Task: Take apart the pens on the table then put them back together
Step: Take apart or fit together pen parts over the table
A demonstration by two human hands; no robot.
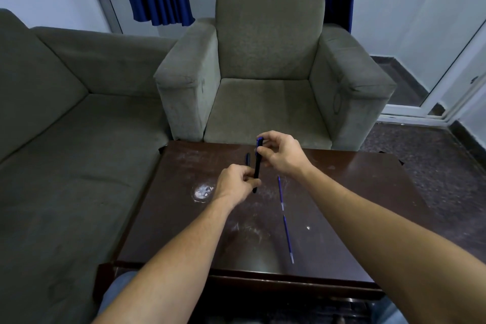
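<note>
A dark blue pen (257,166) stands nearly upright above the dark wooden table (342,192), held at both ends. My left hand (236,184) pinches its lower end and my right hand (281,151) pinches its top near the clip. A small dark pen part (247,158) shows just left of the held pen, behind my left hand. Two thin blue refills lie end to end on the table to the right: one (280,192) farther away, one (288,238) nearer the front edge.
A grey armchair (268,60) stands behind the table and a grey sofa (65,126) to its left. A white scuff (203,192) marks the tabletop beside my left hand. Blue curtains hang at the back.
</note>
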